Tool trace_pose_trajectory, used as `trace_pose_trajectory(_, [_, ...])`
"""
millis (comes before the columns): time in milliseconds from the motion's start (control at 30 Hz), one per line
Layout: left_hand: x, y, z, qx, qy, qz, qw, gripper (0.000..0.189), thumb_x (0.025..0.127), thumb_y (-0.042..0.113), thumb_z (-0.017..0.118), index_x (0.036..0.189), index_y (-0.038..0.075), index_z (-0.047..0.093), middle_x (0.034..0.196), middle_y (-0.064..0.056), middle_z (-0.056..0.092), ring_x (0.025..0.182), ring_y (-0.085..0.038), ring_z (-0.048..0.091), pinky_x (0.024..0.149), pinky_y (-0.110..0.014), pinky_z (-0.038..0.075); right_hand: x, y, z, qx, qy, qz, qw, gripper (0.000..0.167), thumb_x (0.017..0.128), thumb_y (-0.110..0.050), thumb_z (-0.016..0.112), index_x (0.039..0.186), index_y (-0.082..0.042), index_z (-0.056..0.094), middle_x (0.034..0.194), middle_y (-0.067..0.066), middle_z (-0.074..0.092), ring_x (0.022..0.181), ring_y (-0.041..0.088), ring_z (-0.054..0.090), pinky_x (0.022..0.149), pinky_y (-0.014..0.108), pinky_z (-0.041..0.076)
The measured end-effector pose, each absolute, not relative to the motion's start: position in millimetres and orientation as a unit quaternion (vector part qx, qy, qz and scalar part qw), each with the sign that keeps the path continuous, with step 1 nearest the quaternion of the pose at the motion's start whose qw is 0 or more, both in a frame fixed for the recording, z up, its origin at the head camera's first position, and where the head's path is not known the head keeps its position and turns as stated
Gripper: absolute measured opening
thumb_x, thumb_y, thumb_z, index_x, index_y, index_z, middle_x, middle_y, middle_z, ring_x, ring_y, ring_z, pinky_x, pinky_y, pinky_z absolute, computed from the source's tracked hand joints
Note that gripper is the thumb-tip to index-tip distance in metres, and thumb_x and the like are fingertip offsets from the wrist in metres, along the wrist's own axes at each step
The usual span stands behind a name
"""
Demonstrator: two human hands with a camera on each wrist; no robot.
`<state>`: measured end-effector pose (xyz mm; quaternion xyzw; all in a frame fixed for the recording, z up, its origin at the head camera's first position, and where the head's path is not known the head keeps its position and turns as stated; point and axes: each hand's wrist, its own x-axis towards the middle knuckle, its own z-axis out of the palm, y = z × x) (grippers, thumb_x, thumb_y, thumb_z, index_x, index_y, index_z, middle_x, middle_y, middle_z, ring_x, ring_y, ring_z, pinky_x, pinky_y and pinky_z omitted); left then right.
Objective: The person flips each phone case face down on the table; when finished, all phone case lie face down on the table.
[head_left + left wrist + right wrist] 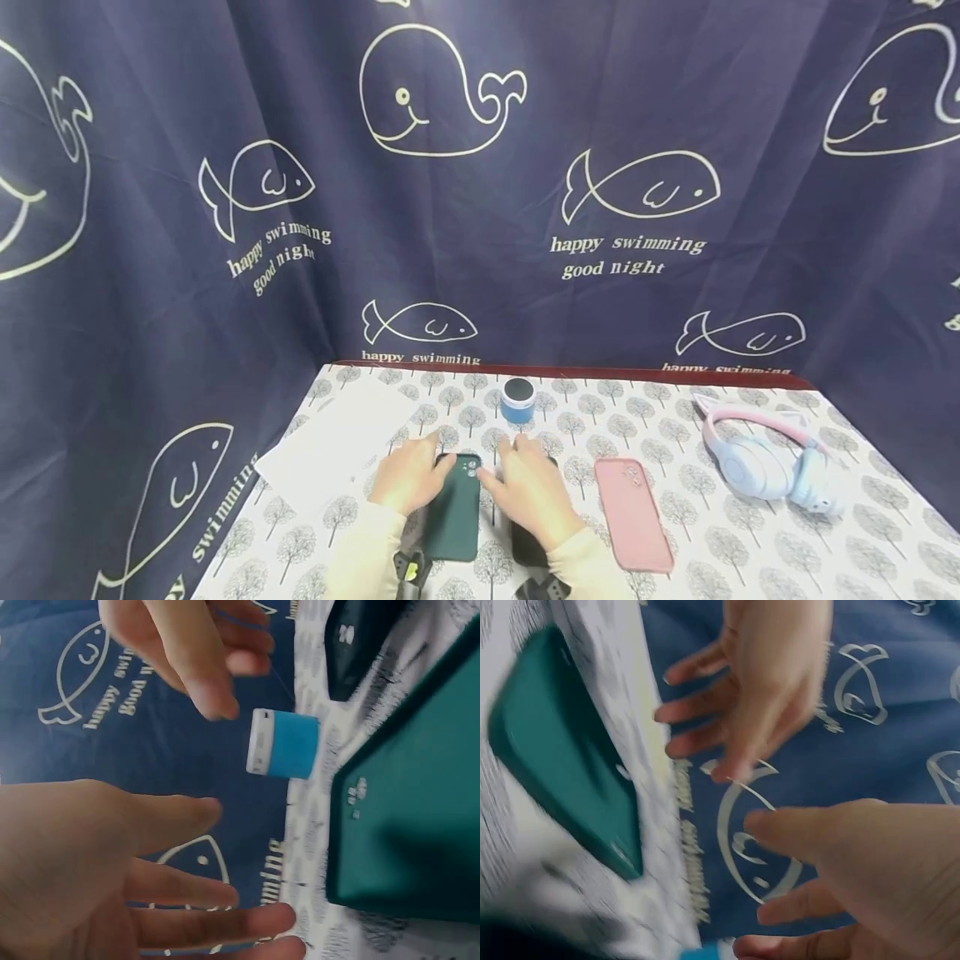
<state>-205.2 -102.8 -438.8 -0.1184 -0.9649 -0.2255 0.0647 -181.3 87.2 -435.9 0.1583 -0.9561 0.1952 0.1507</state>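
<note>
My left hand hovers over the left edge of a dark green phone case, with its fingers loosely spread and nothing held. In the left wrist view the left hand shows its thumb apart from the fingers. My right hand is above a black phone-shaped item and partly hides it. Its fingers are relaxed in the right wrist view, where the right hand grips nothing. The green case lies on the table there. Whether a phone is inside cannot be told.
A pink phone case lies right of the hands, and pale headphones with cat ears lie farther right. Behind the hands stands a small blue cylinder with a dark top. White sheets lie left. A navy curtain hangs behind the table.
</note>
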Motion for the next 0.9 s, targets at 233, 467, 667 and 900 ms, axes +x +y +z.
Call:
trace_pose_trajectory(233, [-207.3,-96.8,-451.7,-0.098,-0.965,-0.242,0.001,0.029,0.088,0.029,0.072,0.084,0.0,0.065,0.067,-0.002,0.052,0.058,-0.016,0.05,0.053,-0.035,0.047,-186.0,73.1,-454.6,0.135,-0.949,0.263,0.107,0.025,0.082,-0.018,0.078,0.085,0.003,0.065,0.09,0.017,0.06,0.065,0.024,0.059,0.06,0.039,0.054])
trace_pose_trajectory(467, [-209.2,-91.5,-461.1,-0.058,-0.964,-0.259,0.016,0.026,0.08,0.018,0.078,0.089,-0.003,0.066,0.075,-0.007,0.058,0.066,-0.022,0.056,0.062,-0.042,0.053,-187.4,63.6,-468.4,0.102,-0.947,0.296,0.076,0.024,0.078,-0.014,0.079,0.081,0.004,0.064,0.078,0.007,0.052,0.06,0.016,0.05,0.051,0.032,0.047])
trace_pose_trajectory(667, [-211.1,-88.1,-463.8,-0.047,-0.961,-0.27,0.026,0.024,0.066,0.0,0.074,0.088,-0.004,0.066,0.073,-0.009,0.058,0.064,-0.023,0.055,0.061,-0.042,0.054,-190.3,55.1,-476.7,0.103,-0.942,0.305,0.098,0.016,0.075,-0.005,0.075,0.08,0.004,0.063,0.075,0.006,0.05,0.06,0.016,0.05,0.05,0.032,0.047])
trace_pose_trajectory(900, [-212.5,-94.6,-468.5,-0.036,-0.957,-0.287,0.019,0.031,0.063,-0.004,0.074,0.093,-0.004,0.065,0.076,-0.01,0.059,0.067,-0.024,0.056,0.063,-0.044,0.054,-192.9,47.1,-479.8,0.108,-0.94,0.302,0.12,0.014,0.066,0.01,0.066,0.074,0.001,0.06,0.071,0.007,0.054,0.057,0.018,0.052,0.051,0.034,0.048])
